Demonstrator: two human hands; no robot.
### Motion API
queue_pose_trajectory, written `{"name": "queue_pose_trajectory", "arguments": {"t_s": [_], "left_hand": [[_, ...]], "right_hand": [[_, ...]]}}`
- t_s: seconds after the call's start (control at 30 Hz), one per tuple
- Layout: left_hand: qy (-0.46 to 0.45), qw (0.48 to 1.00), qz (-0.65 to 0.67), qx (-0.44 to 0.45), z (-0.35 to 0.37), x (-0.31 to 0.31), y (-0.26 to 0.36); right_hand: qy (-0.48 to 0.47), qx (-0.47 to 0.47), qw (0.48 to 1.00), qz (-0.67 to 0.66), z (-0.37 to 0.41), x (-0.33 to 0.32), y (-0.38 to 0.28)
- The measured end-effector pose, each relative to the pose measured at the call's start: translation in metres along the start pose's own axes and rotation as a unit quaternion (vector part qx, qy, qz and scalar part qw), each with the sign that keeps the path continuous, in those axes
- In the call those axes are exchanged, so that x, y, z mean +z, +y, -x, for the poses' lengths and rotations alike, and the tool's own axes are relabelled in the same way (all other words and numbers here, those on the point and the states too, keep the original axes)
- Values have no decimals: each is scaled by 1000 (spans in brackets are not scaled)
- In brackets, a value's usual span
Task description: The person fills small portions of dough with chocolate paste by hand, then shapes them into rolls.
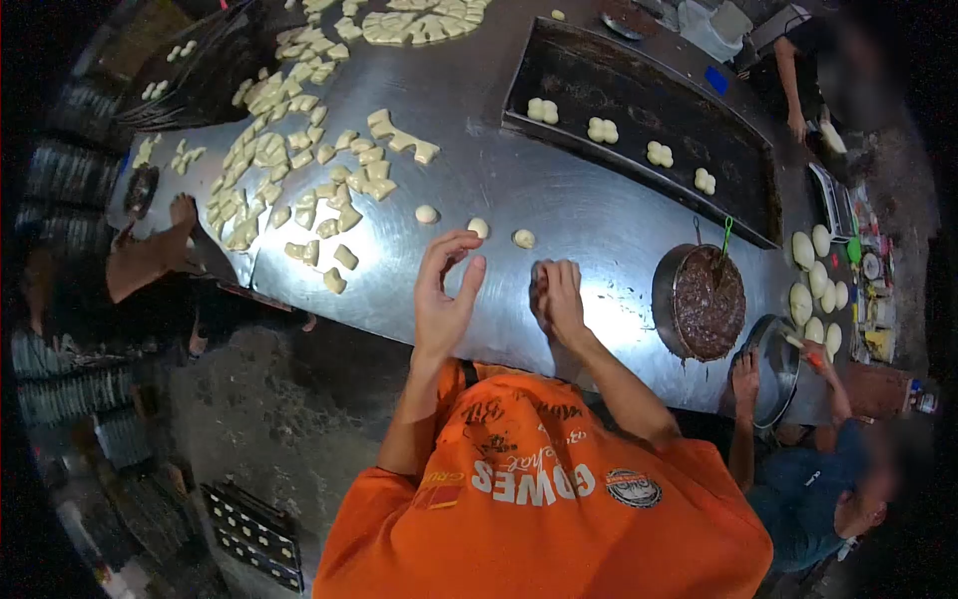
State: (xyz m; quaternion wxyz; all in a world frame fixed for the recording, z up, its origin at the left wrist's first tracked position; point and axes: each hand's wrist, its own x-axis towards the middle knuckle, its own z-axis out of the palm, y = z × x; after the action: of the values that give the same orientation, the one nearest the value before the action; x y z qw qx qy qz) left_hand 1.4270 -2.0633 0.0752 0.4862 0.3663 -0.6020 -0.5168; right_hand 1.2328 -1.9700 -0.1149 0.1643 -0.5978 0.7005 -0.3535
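Note:
My left hand (445, 298) hovers over the steel table (469, 180) with thumb and fingers curved apart, holding nothing. Just beyond its fingertips sits a small round dough ball (479, 229). Two more dough balls lie in a row with it, one to the left (427, 215) and one to the right (524, 239). My right hand (562, 302) is low at the table surface, its fingers curled down and together; whatever lies under them is hidden. Many flat cut dough pieces (269, 150) are spread over the left part of the table.
A long dark baking tray (639, 100) holds several clustered dough pieces. On the right stands a pot of brown filling (707, 302) with a green-handled utensil. Larger dough lumps (801, 303) lie beyond. A co-worker (808, 479) works by a round metal pan (774, 369); other people stand around the table.

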Motion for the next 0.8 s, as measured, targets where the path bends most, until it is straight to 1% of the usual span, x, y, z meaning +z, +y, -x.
{"name": "queue_pose_trajectory", "arguments": {"t_s": [0.03,0.07,0.1,0.17,0.2,0.23,0.27,0.3,0.33,0.37,0.43,0.47,0.5,0.57,0.6,0.63,0.7,0.73,0.8], "left_hand": [[9,1000,-12,-7,-1,-1,-4],[35,999,7,-22,0,1,-4],[32,999,4,-13,-1,1,-1],[58,997,8,-49,-4,0,3],[66,997,-6,-26,-6,0,0],[66,997,-5,-27,-10,0,-2],[62,997,-44,-10,-15,1,-6],[58,995,-84,3,-16,4,-9],[56,994,-91,8,-21,10,-10],[53,995,-90,9,-23,16,-15],[-23,992,-118,31,-34,26,-25],[-48,988,-147,17,-38,30,-26],[-53,987,-147,25,-44,32,-34],[-106,973,-199,38,-49,40,-63],[-130,966,-220,31,-51,44,-78],[-136,966,-218,24,-52,51,-94],[-201,913,-351,58,-54,64,-119],[-207,912,-350,60,-49,66,-127],[-192,894,-397,78,-47,66,-128]], "right_hand": [[-25,17,996,82,-17,-20,-33],[-75,30,996,39,-18,-25,-52],[0,-7,998,62,15,31,8],[-100,-157,974,128,22,4,-20],[-127,-50,990,20,27,-1,-12],[-95,-161,974,124,8,-29,-29],[-21,-111,991,68,-5,-20,-16],[51,-58,997,11,-9,0,7],[78,-61,991,87,-6,33,42],[11,12,999,32,-25,-11,-19],[-56,-41,988,142,-1,12,-13],[9,-119,989,91,2,-13,-43],[18,-119,988,92,0,-18,-38],[5,-127,981,147,8,-35,-23],[18,-91,983,158,-4,-51,-26],[36,-89,964,246,-13,-40,-8],[118,-50,977,168,-32,-35,-22],[120,-45,977,169,-29,-40,-32],[98,29,990,101,-26,-54,-51]]}}
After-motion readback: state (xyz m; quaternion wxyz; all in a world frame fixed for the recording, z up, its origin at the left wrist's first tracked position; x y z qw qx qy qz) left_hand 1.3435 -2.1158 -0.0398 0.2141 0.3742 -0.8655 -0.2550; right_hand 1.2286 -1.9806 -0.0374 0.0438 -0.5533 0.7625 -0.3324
